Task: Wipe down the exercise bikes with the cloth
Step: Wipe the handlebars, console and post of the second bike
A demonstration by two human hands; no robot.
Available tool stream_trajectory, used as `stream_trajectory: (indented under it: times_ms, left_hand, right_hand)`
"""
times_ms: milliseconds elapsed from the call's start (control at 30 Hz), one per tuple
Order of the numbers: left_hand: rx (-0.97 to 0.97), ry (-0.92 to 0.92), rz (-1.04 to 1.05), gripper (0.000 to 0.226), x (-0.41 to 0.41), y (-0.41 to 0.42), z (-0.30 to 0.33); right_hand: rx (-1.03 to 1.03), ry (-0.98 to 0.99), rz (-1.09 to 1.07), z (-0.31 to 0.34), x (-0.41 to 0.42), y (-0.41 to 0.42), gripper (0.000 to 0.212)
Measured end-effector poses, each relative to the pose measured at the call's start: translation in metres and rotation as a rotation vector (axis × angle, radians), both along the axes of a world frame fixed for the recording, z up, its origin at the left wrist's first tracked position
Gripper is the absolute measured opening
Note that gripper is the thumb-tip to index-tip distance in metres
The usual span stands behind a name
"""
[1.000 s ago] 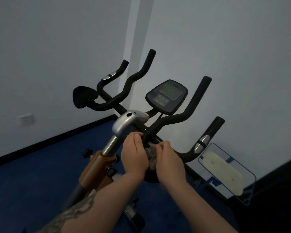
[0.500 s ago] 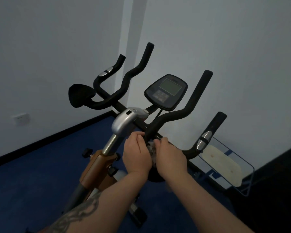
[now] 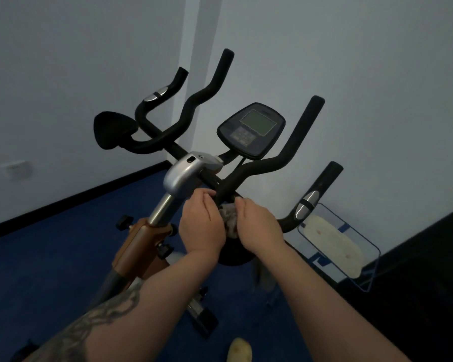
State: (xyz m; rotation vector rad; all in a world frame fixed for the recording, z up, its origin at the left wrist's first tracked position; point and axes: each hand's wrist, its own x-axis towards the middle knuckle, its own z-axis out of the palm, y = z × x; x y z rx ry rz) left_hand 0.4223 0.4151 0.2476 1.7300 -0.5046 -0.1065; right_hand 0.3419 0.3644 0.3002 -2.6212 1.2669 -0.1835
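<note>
At the base of the exercise bike's handlebar (image 3: 249, 176), a bunched grey cloth (image 3: 229, 218) sits between two hands, left hand (image 3: 202, 226) and right hand (image 3: 259, 226), both with fingers curled around it.

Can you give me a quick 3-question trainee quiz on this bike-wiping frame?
1. True or false: the cloth sits bunched between the left hand and the right hand.
2. Where is the console relative to the hands? A) above them B) on the floor C) behind the person
3. What colour is the floor?

Key: 1 true; 2 A; 3 blue.
</note>
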Motion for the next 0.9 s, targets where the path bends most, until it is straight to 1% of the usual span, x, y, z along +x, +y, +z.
stream_trajectory:
  times_ms: [33,133,167,200,333,400,500,533,633,700,767,867,900]
  left_hand:
    - [-0.003,-0.007,0.001,0.021,-0.001,0.0,-0.001]
    - [-0.025,-0.037,-0.004,0.024,-0.002,0.0,-0.005]
    - [-0.03,-0.046,-0.001,0.025,-0.002,0.0,-0.005]
    - [-0.031,-0.051,-0.001,0.025,-0.001,0.001,-0.005]
    - [-0.015,-0.003,-0.012,0.022,-0.001,0.001,-0.003]
    - [-0.015,0.001,-0.014,0.022,-0.001,0.002,-0.003]
    - [-0.026,-0.03,-0.016,0.022,-0.002,0.001,-0.003]
    - [-0.023,-0.043,-0.006,0.022,-0.002,0.0,-0.003]
    - [-0.006,-0.059,0.009,0.023,-0.001,0.001,-0.004]
    - [-0.005,-0.053,0.012,0.025,-0.001,0.001,-0.005]
    - [-0.012,-0.062,0.017,0.028,-0.002,0.001,-0.003]
    - [-0.017,-0.084,0.023,0.028,-0.004,0.002,-0.003]
    - [-0.017,-0.088,0.028,0.028,-0.004,0.002,-0.003]
  right_hand:
    - [-0.002,-0.062,-0.015,-0.002,0.0,0.003,0.031]
    - [0.095,-0.329,-0.138,-0.025,-0.02,0.026,0.022]
    - [0.131,-0.372,-0.155,-0.029,-0.028,0.034,0.019]
    - [0.172,-0.375,-0.155,-0.029,-0.032,0.035,0.019]
    - [0.285,-0.205,-0.145,-0.004,-0.015,0.013,0.027]
    - [0.246,-0.249,-0.171,-0.008,-0.012,0.017,0.026]
    - [0.21,-0.429,-0.248,-0.029,-0.03,0.044,0.017]
    - [0.212,-0.425,-0.239,-0.03,-0.034,0.045,0.015]
    - [0.277,-0.264,-0.13,-0.016,-0.023,0.019,0.017]
    - [0.333,-0.227,-0.043,-0.004,-0.014,0.004,0.022]
    - [0.331,-0.261,0.014,-0.005,-0.013,0.0,0.022]
    - [0.377,-0.392,0.032,-0.023,-0.032,0.007,0.005]
    - [0.402,-0.391,0.054,-0.025,-0.036,0.006,0.004]
